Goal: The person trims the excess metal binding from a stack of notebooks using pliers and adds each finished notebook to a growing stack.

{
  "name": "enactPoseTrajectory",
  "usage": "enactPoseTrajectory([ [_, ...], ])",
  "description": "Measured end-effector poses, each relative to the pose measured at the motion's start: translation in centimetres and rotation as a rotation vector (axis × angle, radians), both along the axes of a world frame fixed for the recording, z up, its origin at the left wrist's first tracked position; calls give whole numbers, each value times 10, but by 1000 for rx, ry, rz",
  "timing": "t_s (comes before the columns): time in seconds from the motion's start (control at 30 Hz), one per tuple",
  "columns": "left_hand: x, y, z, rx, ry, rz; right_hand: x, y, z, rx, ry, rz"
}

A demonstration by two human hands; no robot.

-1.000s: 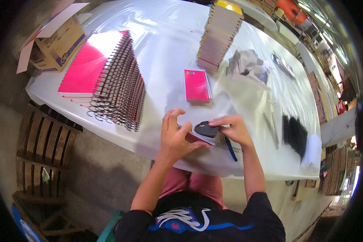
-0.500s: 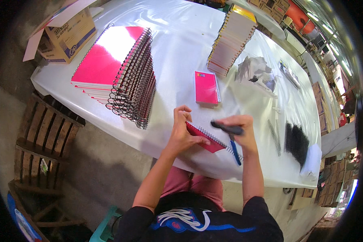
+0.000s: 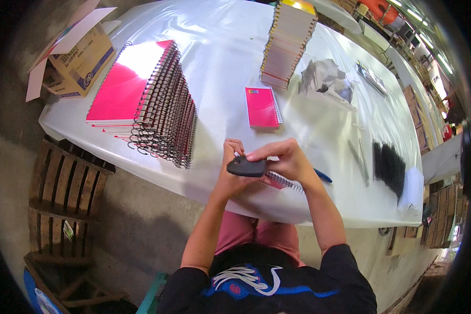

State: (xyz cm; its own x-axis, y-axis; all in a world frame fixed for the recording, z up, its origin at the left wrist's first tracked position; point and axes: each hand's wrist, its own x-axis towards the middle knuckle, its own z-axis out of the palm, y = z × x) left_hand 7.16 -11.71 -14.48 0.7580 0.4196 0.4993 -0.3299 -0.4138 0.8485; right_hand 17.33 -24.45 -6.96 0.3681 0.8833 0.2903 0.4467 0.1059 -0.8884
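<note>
My left hand (image 3: 231,170) is closed on a small red-covered notebook (image 3: 278,181), close to the near table edge. A metal coil (image 3: 294,185) runs along the notebook's edge, and its end sticks out past the cover. In my right hand (image 3: 283,158) is a black-and-blue hand tool (image 3: 247,167); its broad black part covers much of my left hand and the notebook. The tool's blue part shows beyond my right wrist. Its middle is hidden, so its exact kind is unclear. Just beyond my hands lies a small stack of pink notebooks (image 3: 262,108).
Larger pink spiral notebooks (image 3: 165,104) are piled at the left, before an open carton (image 3: 81,60). A tall notebook stack (image 3: 288,44) stands at the back. Crumpled plastic (image 3: 325,81), loose coils (image 3: 359,162) and black coils (image 3: 389,167) lie right. A wooden slatted chair (image 3: 68,193) stands lower left.
My right hand has moved left with the tool, bringing its black part over my left hand. The tool has turned, and its blue part now points right. My left hand still holds the notebook.
</note>
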Motion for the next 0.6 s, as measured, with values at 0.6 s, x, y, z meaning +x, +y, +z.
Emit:
enactPoseTrajectory([
  [0.6,-24,-26,35,-187,-79,305,-58,-117,-54,-716,-809,-922],
])
